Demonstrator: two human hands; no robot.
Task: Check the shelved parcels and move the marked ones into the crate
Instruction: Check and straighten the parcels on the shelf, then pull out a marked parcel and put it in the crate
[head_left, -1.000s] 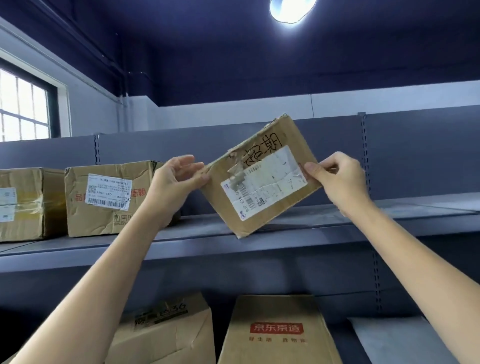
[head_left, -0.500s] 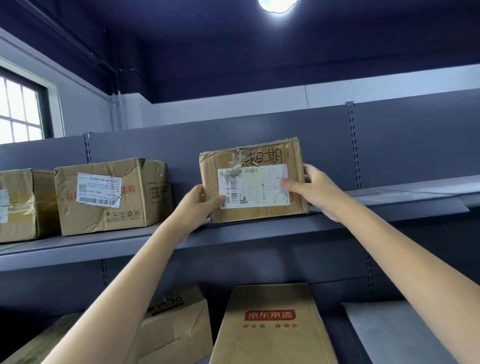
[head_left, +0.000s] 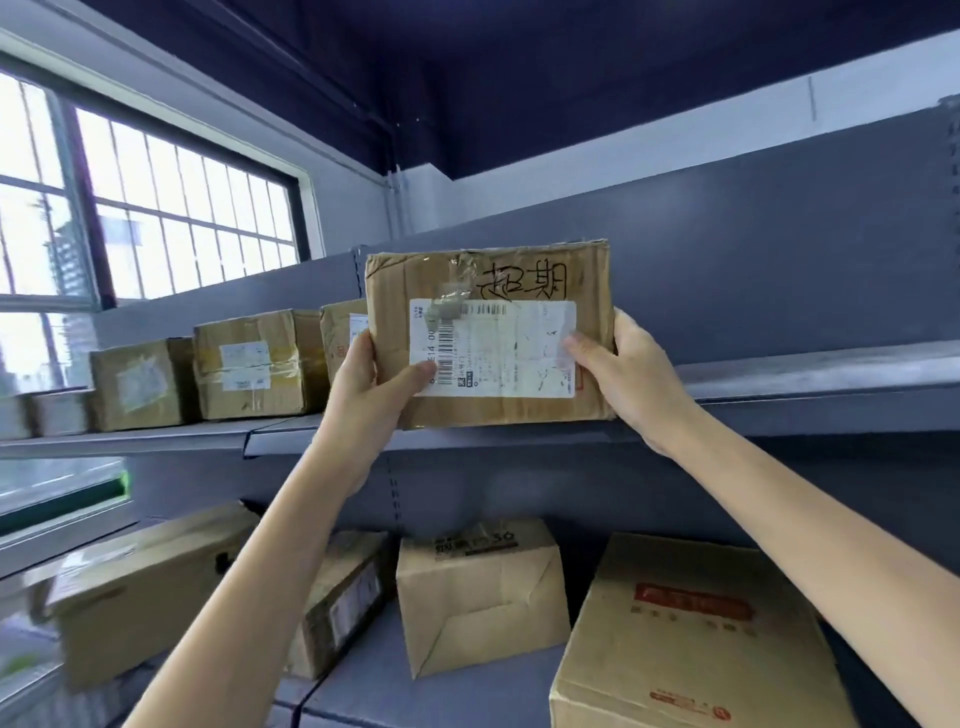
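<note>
Up on the top shelf (head_left: 810, 379), at about twelve o'clock:

— What is that box with the writing on it?

— That's a marked parcel (head_left: 488, 338). It has black hand-written characters over a white shipping label (head_left: 493, 349). It stands upright, and its bottom edge looks like it sits on the front lip of the shelf.

— Who is holding it?

— Both hands. The left hand (head_left: 371, 382) grips the lower left corner, with the thumb pressed on the label and the fingers curled round behind. The right hand (head_left: 626, 371) grips the right edge the same way — thumb in front, fingers behind.

— What are the boxes at nine o'clock?

— More parcels (head_left: 254, 364), set in a row on the same shelf. One is tucked just behind the marked one. Lower down, from six to four o'clock, more cardboard boxes (head_left: 480, 592) sit on the next shelf.

— Where is the crate?

— I can't see it from here.

— So how should the box come off?

— I think it should be pulled straight out toward the body, kept level, with both grips tight. The cardboard looks bent and soft, so don't squeeze hard. And watch the neighbour box behind the left side — don't drag it along.
</note>
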